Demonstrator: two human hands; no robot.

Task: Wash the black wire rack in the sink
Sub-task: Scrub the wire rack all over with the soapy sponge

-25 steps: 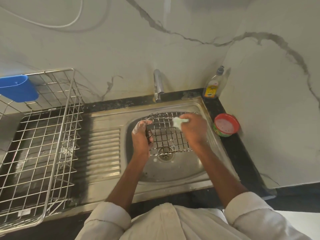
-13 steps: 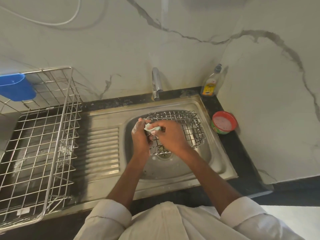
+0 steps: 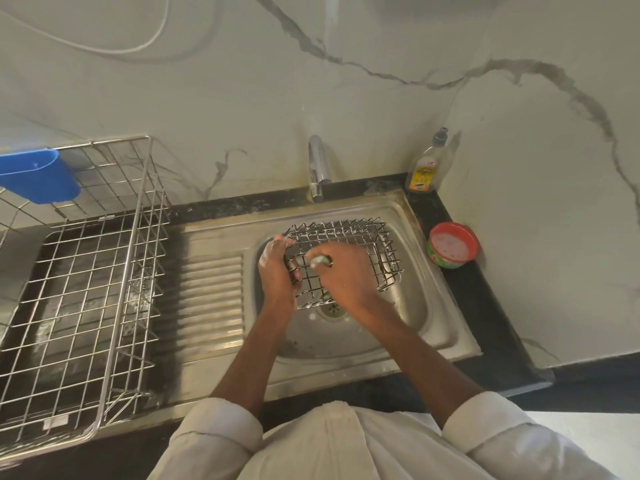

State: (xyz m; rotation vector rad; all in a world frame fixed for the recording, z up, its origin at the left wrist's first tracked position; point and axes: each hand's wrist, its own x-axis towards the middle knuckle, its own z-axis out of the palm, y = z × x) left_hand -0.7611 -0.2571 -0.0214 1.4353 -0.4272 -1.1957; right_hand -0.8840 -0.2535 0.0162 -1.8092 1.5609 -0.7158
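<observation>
Black wire rack, a grid basket with zigzag upper edges and streaks of white foam on its wires, sits tilted in the basin of the stainless steel sink, above the round drain. Of the two hands, the left hand grips the rack's left edge, its soapy fingers curled through the wires. The right hand lies over the middle of the rack and pinches a small pale green scrub pad against the grid. A chrome tap stands behind the basin. The sink's ribbed drainboard stretches to the left, and beside it a large silver wire dish drainer rests on the desk, with a blue plastic holder hooked on its far rim. On the black stone desk to the right of the sink sits a round red tub holding a pale pinkish paste, and in the far corner stands a clear bottle with a yellow label and grey cap. The wall behind is pale marble with grey veins, and a white cable loops across its upper left. Rolled-up cream sleeves show at the bottom.
</observation>
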